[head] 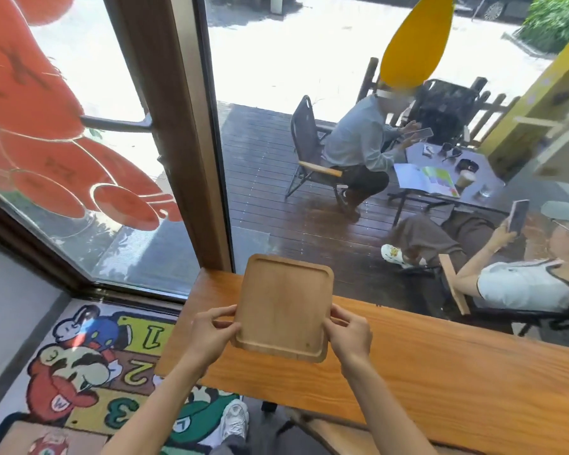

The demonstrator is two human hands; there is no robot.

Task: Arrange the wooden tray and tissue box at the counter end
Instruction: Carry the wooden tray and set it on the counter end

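Note:
A light wooden tray (pixel 283 307), square with rounded corners and a raised rim, is held over the left end of the orange-brown wooden counter (pixel 440 372). My left hand (pixel 211 333) grips its left edge near the front corner. My right hand (pixel 347 333) grips its right edge. The tray looks slightly lifted and tilted, with nothing on it. No tissue box is in view.
The counter runs along a large window with a brown frame post (pixel 191 142) at its left end. A cartoon floor mat (pixel 89 372) lies below left. Outside, two people sit at a small table (pixel 454 172) on a dark deck. My shoe (pixel 234 421) shows below.

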